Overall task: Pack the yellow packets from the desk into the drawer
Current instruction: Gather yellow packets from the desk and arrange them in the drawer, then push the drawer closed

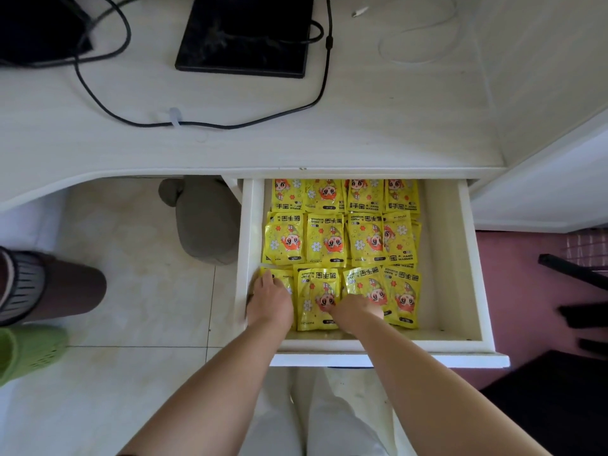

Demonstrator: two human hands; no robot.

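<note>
white desk; black cable | open drawer; yellow packets in rows | left hand rests flat on corner packet; right hand on packets, grip unclear | tiled floor

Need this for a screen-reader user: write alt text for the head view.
A person's left hand and right hand rest on the front row of yellow packets, laid in three rows inside an open white drawer. The white desk above holds black cables and a flat black box.
</note>
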